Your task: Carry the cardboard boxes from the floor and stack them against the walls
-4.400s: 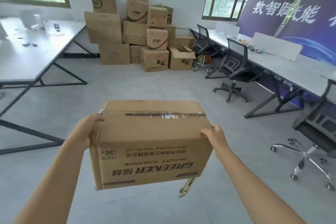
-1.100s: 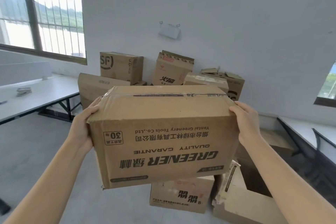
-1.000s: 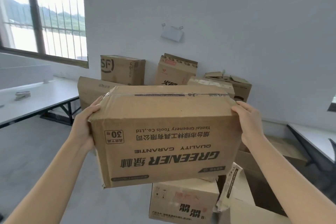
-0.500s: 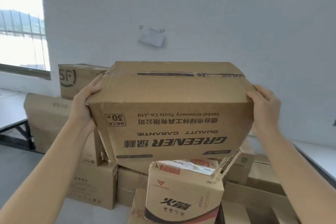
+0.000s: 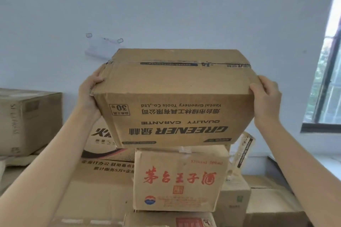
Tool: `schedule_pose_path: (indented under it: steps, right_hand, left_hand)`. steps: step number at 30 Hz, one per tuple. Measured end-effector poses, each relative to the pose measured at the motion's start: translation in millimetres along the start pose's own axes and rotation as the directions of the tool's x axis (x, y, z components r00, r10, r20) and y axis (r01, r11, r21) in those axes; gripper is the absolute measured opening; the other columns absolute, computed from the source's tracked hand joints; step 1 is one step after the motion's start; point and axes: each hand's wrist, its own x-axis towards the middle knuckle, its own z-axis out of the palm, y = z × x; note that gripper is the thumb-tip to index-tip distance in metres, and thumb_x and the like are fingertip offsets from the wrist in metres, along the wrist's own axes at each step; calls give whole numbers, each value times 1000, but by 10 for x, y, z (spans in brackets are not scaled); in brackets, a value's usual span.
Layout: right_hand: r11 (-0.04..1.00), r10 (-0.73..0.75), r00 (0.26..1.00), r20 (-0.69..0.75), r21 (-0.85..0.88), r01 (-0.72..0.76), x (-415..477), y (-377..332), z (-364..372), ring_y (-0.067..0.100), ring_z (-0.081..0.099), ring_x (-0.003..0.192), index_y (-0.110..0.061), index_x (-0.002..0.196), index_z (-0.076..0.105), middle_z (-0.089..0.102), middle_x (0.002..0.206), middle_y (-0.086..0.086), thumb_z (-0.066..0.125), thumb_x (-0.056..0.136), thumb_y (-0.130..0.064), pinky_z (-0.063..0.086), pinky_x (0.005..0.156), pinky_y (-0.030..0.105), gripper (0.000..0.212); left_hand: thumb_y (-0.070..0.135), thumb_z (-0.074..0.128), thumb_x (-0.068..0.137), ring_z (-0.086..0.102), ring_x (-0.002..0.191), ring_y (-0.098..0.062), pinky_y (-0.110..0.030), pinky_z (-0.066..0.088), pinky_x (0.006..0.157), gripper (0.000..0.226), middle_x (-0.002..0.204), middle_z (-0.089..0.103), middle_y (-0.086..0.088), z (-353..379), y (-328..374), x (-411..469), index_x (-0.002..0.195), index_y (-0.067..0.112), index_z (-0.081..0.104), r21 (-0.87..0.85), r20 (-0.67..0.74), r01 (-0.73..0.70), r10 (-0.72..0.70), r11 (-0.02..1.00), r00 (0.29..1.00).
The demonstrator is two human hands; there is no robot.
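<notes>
A box (image 5: 173,97) is held high in front of the wall (image 5: 166,5), above the stack. It is gripped at 9 o'clock by the left hand (image 5: 90,94) and at 3 o'clock by the right hand (image 5: 265,97). Each thumb is laid over a near top corner. The right fingers (image 5: 267,86) are curled together round the box's end, while the left fingers are hidden behind the cardboard, so their state cannot be told.

The print on the near face is seen upside down: "GREENER", "QUALITY GARANTIE", "Yantai Greenery Tools Co.,Ltd" and a framed "30". A taped seam is seen along the top.

At 6 o'clock, the lower edge is met by the top of a liquor box (image 5: 179,178) lettered in red "茅台王子酒". Whether weight is borne there cannot be told. Well off at 9 o'clock an SF box (image 5: 27,121) is seen, its lettering faint and sideways. A window (image 5: 328,79) is seen at 3 o'clock, and a clipped paper (image 5: 99,49) at 11 o'clock.
</notes>
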Motion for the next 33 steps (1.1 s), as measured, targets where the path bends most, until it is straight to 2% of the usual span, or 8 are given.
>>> schedule_pose_path:
  steps: [3, 8, 12, 15, 19, 21, 27, 33]
  right_hand:
    - [975, 47, 992, 120, -219, -19, 180, 458, 176, 7, 44, 90, -10, 116, 53, 40, 112, -2, 49, 92, -20, 33, 66, 12, 26]
    - [928, 139, 976, 170, -367, -68, 437, 1041, 322, 15, 44, 115, -11, 133, 40, 43, 132, 4, 46, 94, -37, 34, 90, 26, 47]
    - [901, 130, 975, 178, -432, -41, 598, 1170, 489, 26, 39, 125, -15, 135, 36, 40, 135, 10, 42, 95, -42, 33, 102, 38, 49]
    - [854, 145, 972, 185, -519, -28, 660, 1249, 550, 33, 36, 126, -25, 142, 25, 37, 136, 15, 42, 93, -48, 31, 103, 47, 56]
    - [774, 222, 953, 206, -632, -44, 585, 1470, 556, 40, 41, 120, -32, 147, -4, 36, 134, 21, 51, 88, -51, 38, 99, 52, 83]
    - [795, 339, 908, 246, -591, -137, 397, 1661, 536, 37, 44, 122, -27, 148, -4, 37, 137, 17, 63, 83, -43, 41, 99, 52, 94]
    - [839, 461, 860, 220, -423, -341, -20, 2102, 424, 25, 39, 131, -18, 145, 13, 36, 146, 4, 75, 76, -13, 34, 108, 48, 93]
    - [800, 500, 828, 254, -502, -329, -47, 2200, 318, 29, 40, 130, -7, 143, 15, 36, 145, 11, 66, 80, 1, 36, 105, 44, 81]
  left_hand:
    - [19, 43, 88, 62, 92, -17, -30, 50, 76, 33, 105, 70, 4, -21, -484, 402, 112, 21, 66, 91, -80, 121, -113, 988, 990]
    - [38, 41, 95, 55, 61, -11, -27, 45, 66, 37, 51, 59, 9, 128, -966, 794, 64, 23, 57, 313, -239, 224, -151, 923, 959]
    - [35, 31, 98, 34, 58, -13, -31, 29, 68, 41, 60, 35, 2, 34, -1219, 914, 61, 18, 32, 582, -330, 101, 121, 807, 936]
    - [37, 20, 101, 44, 73, -20, -33, 33, 71, 41, 72, 47, -3, -96, -1580, 682, 78, 12, 43, 793, -270, 80, 232, 604, 934]
    - [47, 23, 98, 54, 91, -31, -41, 44, 80, 49, 100, 55, -13, -412, -2035, 392, 114, 6, 44, 886, -237, 159, 132, 436, 962]
    - [52, 30, 95, 55, 99, -33, -48, 47, 86, 53, 113, 55, -14, -548, -2156, 254, 126, 8, 38, 909, -199, 179, 16, 378, 980]
    - [22, 52, 94, 49, 111, -15, -35, 41, 96, 53, 117, 49, 6, -606, -2153, -137, 140, 15, 28, 801, -65, 143, -153, 581, 986]
    - [15, 49, 96, 41, 124, -16, -37, 32, 108, 62, 135, 43, 0, -568, -2147, -156, 146, 15, 14, 788, -32, 163, -226, 593, 974]
